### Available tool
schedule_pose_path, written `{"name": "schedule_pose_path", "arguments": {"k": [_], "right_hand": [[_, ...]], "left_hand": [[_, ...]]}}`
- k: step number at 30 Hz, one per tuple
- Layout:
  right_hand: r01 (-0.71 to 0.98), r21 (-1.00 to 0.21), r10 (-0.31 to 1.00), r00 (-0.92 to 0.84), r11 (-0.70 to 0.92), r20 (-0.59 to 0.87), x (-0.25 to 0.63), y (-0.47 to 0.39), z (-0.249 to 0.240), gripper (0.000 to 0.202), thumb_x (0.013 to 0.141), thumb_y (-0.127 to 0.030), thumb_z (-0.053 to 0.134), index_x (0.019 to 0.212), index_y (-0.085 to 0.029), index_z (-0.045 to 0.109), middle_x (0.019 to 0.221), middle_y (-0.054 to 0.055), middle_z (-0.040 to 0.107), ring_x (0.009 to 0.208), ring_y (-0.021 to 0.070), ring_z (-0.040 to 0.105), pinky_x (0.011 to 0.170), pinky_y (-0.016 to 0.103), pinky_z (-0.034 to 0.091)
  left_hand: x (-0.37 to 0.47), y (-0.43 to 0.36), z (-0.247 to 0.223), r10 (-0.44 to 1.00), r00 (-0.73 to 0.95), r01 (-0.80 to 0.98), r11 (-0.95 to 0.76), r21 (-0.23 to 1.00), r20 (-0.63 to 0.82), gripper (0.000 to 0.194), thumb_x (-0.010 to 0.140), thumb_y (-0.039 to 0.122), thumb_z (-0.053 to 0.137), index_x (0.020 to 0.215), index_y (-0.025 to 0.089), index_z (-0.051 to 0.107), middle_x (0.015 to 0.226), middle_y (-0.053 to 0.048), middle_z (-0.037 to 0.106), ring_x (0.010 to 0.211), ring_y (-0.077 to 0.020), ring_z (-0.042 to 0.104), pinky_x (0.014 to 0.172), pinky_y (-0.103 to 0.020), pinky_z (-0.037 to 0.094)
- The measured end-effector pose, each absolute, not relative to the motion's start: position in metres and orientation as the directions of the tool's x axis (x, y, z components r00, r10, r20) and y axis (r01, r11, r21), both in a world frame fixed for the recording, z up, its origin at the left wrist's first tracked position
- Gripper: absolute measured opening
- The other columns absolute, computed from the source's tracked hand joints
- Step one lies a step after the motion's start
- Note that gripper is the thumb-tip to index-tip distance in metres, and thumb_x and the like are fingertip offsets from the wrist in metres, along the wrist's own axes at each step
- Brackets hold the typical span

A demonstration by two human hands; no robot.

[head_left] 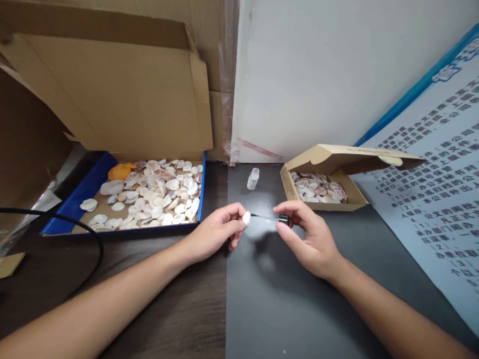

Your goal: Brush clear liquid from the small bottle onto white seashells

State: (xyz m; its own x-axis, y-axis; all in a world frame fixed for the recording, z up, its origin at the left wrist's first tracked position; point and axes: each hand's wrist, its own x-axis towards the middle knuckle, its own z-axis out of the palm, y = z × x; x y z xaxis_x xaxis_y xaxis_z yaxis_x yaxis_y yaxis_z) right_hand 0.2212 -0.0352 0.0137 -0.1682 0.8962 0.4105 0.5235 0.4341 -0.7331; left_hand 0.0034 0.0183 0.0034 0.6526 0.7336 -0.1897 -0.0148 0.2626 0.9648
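Between the thumb and fingers of my left hand [219, 230] is a small white seashell [246, 218]. My right hand [309, 237] pinches the black cap of a thin brush applicator [283, 219]. The applicator's slim stem points left, and its dark tip is at the shell's right edge; whether it touches is too small to tell. Behind both hands stands an uncapped small clear bottle [253, 179] with a printed label, upright on the dark grey surface [262, 309].
Left, an open blue-edged cardboard box [123, 230] holds many shells [149, 194] and an orange shell [121, 171]. Right, a smaller carton [354, 205] with a raised lid holds more shells [318, 188]. A black cable [99, 244] curves at left; a printed poster [422, 174] leans at right.
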Motion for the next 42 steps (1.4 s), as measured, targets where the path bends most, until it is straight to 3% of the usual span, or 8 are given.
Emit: {"name": "schedule_pose_path", "arguments": {"k": [22,42], "right_hand": [[0.491,-0.729,0.878,-0.213,0.476,0.429,0.2207,-0.0374,0.0131,0.016,0.091,-0.019,0.063,0.103,-0.024,0.056,0.078,-0.003,0.059,0.059,0.0106,0.056,0.059,0.023,0.050],[0.503,-0.746,0.895,-0.155,0.436,0.418,0.2207,-0.0364,0.0113,0.014,0.092,-0.020,0.063,0.103,-0.024,0.055,0.077,-0.004,0.055,0.061,0.0109,0.054,0.060,0.023,0.048]], "left_hand": [[0.0024,0.0205,0.0026,0.730,0.665,-0.131,0.317,0.939,-0.154,0.022,0.084,0.029,0.067,0.084,0.017,0.048,0.070,0.005,0.062,0.042,-0.0050,0.057,0.044,-0.016,0.042],[0.0025,0.0201,0.0001,0.735,0.664,-0.136,0.300,0.944,-0.137,0.021,0.086,0.029,0.067,0.083,0.017,0.049,0.069,0.005,0.062,0.044,-0.0042,0.054,0.045,-0.016,0.041]]}}
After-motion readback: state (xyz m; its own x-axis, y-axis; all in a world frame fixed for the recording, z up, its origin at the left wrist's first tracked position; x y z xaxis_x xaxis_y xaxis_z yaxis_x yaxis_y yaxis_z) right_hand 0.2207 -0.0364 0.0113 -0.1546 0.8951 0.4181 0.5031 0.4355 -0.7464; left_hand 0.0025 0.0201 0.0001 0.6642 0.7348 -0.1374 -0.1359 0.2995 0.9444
